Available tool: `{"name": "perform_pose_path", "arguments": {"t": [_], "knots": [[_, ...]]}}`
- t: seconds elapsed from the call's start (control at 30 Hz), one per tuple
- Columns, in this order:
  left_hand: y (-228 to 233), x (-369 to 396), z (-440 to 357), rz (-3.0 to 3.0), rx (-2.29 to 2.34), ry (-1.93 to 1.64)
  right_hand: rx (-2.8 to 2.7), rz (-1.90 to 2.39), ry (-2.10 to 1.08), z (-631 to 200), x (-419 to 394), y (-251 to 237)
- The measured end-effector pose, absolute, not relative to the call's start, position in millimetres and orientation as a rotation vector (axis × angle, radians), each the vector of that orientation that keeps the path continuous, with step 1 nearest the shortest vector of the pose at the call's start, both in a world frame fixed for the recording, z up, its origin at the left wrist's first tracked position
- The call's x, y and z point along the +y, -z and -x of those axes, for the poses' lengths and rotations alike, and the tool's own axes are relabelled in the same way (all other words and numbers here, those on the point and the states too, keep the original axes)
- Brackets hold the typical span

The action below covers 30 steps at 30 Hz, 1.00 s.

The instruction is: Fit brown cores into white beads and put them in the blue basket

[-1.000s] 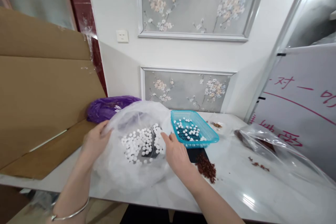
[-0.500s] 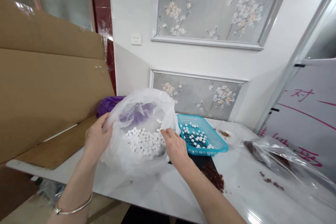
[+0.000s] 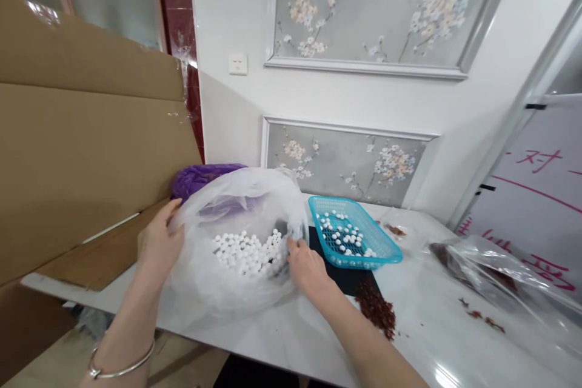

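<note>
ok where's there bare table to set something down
Bare table shows between the basket and clear plastic, plus a strip between the white bag and front edge. Crowded at back left: purple bag, cardboard, white bag.

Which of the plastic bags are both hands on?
The translucent white bag: left hand and right hand hold its open mouth, with white balls inside. The purple bag lies behind it, the large clear bag to the right.

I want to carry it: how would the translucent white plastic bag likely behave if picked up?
The translucent white plastic bag is probably floppy: its thin film is creased. The small round white balls inside lie loose, so they'd likely roll, and might spill through the bag's open mouth if tipped.
</note>
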<state>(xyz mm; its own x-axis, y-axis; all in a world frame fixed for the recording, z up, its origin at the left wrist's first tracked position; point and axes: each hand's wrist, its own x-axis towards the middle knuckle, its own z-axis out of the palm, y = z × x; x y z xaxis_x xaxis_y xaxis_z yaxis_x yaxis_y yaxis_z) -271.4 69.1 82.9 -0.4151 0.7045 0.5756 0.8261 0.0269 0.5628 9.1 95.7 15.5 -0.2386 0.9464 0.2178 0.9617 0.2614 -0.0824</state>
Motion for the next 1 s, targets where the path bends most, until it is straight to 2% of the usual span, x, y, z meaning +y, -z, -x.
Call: {"name": "perform_pose_path", "arguments": {"t": [0.13, 0.27, 0.37, 0.5, 0.67, 1.0], "knots": [[-96.4, 53.6, 252.7, 1.699, -2.181, 1.147, -2.269, 1.789, 0.115, -15.1, 84.1, -24.4], [-108.5, 41.0, 224.1, 1.796, -1.947, 1.118, -2.193, 1.777, 0.195, -17.1, 62.1, -40.3], [-99.2, 40.8, 200.8, 2.197, -1.857, 1.051, -2.256, 1.583, 0.199, -12.6, 39.2, -39.0], [-68.6, 46.6, 175.9, 2.691, -1.786, 0.705, -2.374, 1.338, 0.011, -5.0, 16.4, -15.2], [-44.0, 57.7, 162.4, 2.746, -1.772, 0.601, -2.327, 1.35, -0.073, -4.7, 13.6, 12.7], [-42.0, 72.6, 155.9, 2.686, -1.784, 0.646, -2.251, 1.318, -0.158, -7.6, 9.8, 20.8]]}}
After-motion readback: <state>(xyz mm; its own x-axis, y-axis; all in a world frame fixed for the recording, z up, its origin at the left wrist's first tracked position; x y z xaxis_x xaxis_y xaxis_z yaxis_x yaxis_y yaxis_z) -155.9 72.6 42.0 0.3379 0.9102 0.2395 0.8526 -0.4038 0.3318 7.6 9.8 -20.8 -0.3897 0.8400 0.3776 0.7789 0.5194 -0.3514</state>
